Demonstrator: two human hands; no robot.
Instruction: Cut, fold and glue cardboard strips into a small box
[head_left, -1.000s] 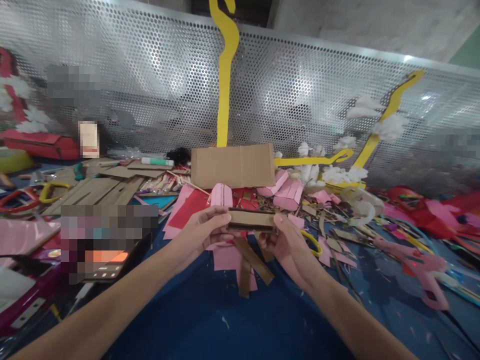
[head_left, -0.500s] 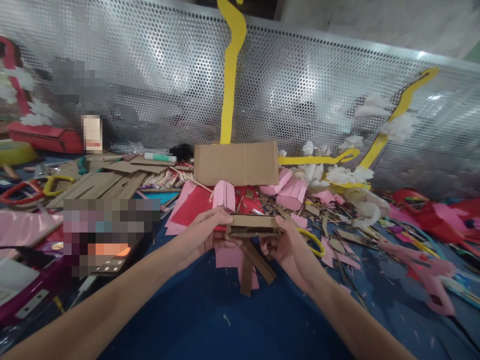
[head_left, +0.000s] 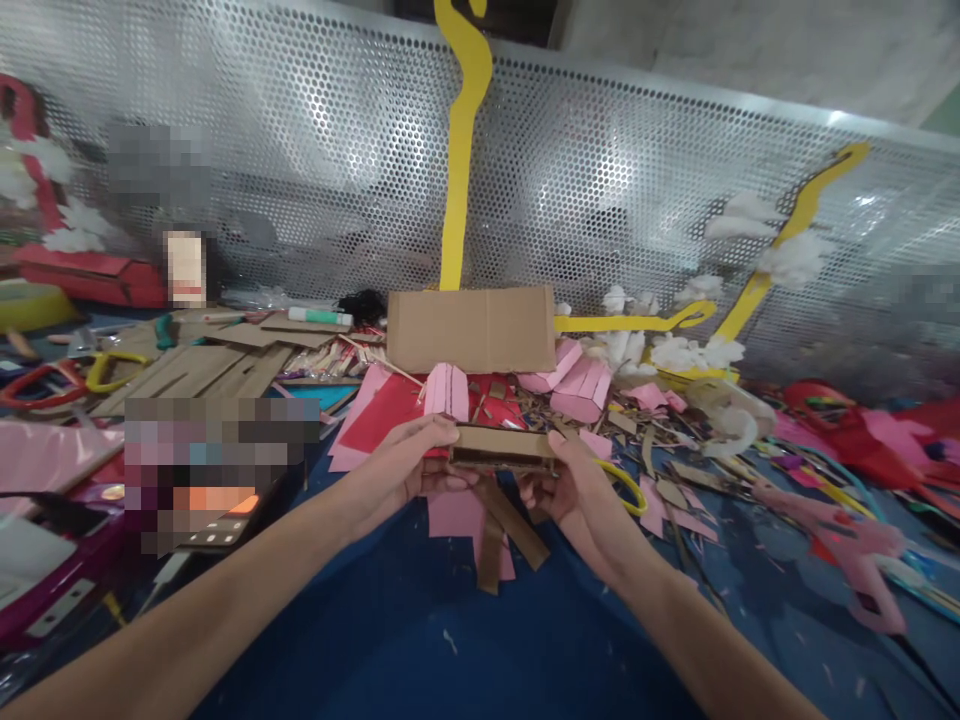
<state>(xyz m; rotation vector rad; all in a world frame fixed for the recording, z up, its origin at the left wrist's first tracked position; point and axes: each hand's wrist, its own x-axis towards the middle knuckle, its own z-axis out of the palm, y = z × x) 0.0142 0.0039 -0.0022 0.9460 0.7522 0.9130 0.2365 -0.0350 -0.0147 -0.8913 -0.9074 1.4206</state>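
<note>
Between both hands is a small brown cardboard box, held level above the blue work surface. At its left end my left hand grips with the thumb on top and fingers below. My right hand pinches the right end the same way. Under the box lie brown cardboard strips and pink paper. Just beyond it stands a folded pink paper piece on red sheets. The box's underside is hidden.
A cardboard panel with a tall yellow strip stands behind. To the right lies a pink glue gun with a cord. Scissors and cardboard sheets are at left. A perforated metal screen closes off the back.
The box seems tilted slightly, its open front looking narrower. Both hands keep their hold at its ends, and the whole view has shifted a little.
</note>
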